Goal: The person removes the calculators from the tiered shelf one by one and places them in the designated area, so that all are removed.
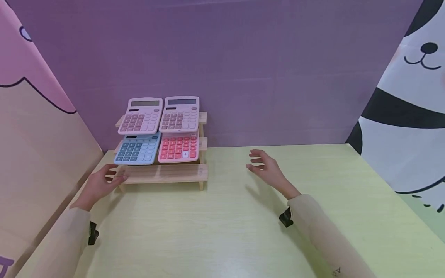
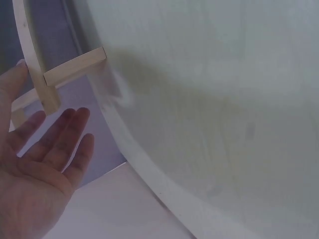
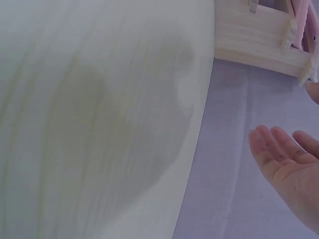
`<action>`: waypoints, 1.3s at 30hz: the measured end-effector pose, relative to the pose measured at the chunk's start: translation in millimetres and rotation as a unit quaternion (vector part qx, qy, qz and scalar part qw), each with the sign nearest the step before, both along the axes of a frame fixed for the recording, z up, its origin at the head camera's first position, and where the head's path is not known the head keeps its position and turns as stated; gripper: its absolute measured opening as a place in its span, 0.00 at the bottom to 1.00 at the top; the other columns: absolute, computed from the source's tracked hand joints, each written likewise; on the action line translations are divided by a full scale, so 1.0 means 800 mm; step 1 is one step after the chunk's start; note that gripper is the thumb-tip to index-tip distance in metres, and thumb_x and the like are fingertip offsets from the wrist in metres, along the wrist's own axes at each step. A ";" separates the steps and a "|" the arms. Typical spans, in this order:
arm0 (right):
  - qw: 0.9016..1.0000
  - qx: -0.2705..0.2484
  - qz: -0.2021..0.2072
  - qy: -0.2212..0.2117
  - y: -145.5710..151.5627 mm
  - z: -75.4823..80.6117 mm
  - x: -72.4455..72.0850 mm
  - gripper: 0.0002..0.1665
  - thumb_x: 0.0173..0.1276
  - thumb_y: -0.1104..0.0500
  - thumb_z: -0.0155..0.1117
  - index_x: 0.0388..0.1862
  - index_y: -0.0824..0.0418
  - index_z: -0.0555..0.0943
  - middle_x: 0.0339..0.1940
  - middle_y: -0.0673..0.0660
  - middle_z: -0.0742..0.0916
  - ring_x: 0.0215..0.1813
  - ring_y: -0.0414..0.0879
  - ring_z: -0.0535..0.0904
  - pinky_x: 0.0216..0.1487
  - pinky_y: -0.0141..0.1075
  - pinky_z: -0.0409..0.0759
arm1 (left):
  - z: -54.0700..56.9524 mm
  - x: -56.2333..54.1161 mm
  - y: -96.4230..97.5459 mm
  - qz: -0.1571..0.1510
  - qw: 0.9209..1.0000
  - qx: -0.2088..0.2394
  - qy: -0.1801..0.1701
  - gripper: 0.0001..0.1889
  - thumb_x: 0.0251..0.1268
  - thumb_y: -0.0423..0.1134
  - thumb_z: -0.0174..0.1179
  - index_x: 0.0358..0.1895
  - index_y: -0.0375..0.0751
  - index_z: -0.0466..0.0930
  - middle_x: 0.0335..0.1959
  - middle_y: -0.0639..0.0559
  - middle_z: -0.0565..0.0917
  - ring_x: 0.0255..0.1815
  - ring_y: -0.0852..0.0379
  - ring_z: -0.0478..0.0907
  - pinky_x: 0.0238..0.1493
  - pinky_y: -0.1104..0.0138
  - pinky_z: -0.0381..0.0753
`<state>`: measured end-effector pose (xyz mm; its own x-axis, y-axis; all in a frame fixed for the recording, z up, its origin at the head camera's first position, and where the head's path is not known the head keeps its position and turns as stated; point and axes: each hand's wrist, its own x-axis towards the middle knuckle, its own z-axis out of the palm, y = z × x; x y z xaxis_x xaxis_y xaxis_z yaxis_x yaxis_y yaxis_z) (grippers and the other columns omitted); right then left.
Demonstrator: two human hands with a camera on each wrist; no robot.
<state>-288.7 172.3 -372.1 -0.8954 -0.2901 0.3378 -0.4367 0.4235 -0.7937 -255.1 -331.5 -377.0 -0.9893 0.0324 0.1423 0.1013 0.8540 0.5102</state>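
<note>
A tiered wooden rack (image 1: pixel 167 174) stands at the back left of the table. Two pale pink calculators, the left one (image 1: pixel 140 116) and the right one (image 1: pixel 179 114), lean on its top tier. Below them sit a blue calculator (image 1: pixel 137 150) and a pink calculator with red-pink keys (image 1: pixel 179 148). My left hand (image 1: pixel 99 184) is at the rack's left end, fingers spread around its lower corner; whether it touches the wood I cannot tell. My right hand (image 1: pixel 268 170) hovers above the table, right of the rack, its loosely bent fingers holding nothing.
The light wood-grain table (image 1: pixel 222 231) extends to the right and front. Behind it hangs a purple backdrop (image 1: pixel 243 77). A cream and pink printed panel (image 1: pixel 38 143) borders the left side, and a panda-printed panel (image 1: pixel 403 150) the right.
</note>
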 end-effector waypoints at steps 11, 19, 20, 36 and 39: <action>0.999 -0.035 0.015 -0.017 -0.028 -0.019 -0.020 0.29 0.63 0.61 0.61 0.61 0.65 0.65 0.56 0.67 0.76 0.55 0.63 0.75 0.51 0.48 0.78 | -0.004 -0.001 -0.002 -0.022 0.999 0.016 0.023 0.32 0.62 0.52 0.56 0.60 0.29 0.64 0.57 0.29 0.70 0.48 0.32 0.75 0.46 0.48 0.77; 0.998 -0.049 0.025 -0.034 -0.060 0.002 -0.002 0.27 0.63 0.67 0.59 0.60 0.71 0.65 0.55 0.71 0.76 0.54 0.64 0.76 0.51 0.50 0.77 | -0.004 -0.002 -0.003 -0.027 0.999 0.022 0.020 0.29 0.62 0.51 0.56 0.57 0.29 0.67 0.55 0.31 0.72 0.46 0.34 0.76 0.45 0.49 0.78; 0.998 -0.050 0.027 -0.037 -0.065 0.006 0.001 0.27 0.63 0.67 0.59 0.60 0.72 0.65 0.55 0.72 0.76 0.54 0.64 0.75 0.51 0.50 0.77 | -0.004 -0.002 -0.004 -0.027 0.999 0.022 0.019 0.29 0.62 0.51 0.56 0.56 0.29 0.67 0.55 0.31 0.72 0.46 0.34 0.76 0.45 0.49 0.78; 0.992 -0.104 0.036 -0.056 -0.113 0.001 -0.018 0.28 0.64 0.63 0.59 0.61 0.68 0.65 0.57 0.67 0.76 0.55 0.60 0.75 0.53 0.46 0.77 | -0.006 -0.005 -0.005 -0.012 0.998 0.053 -0.023 0.32 0.62 0.54 0.55 0.59 0.30 0.65 0.57 0.31 0.71 0.51 0.33 0.73 0.48 0.49 0.76; 0.993 -0.104 0.019 -0.054 -0.119 -0.005 -0.030 0.27 0.64 0.61 0.60 0.60 0.66 0.66 0.56 0.64 0.77 0.55 0.57 0.75 0.53 0.43 0.78 | -0.006 -0.005 -0.004 -0.005 0.997 0.057 -0.042 0.34 0.61 0.56 0.54 0.60 0.31 0.63 0.58 0.31 0.69 0.52 0.32 0.71 0.49 0.48 0.75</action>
<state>-313.0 77.5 -376.4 -0.9193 -0.2577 0.2975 -0.3574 0.2297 -0.9053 -259.5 -334.5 -381.6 -0.9976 0.0305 0.0627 0.0626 0.7887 0.6116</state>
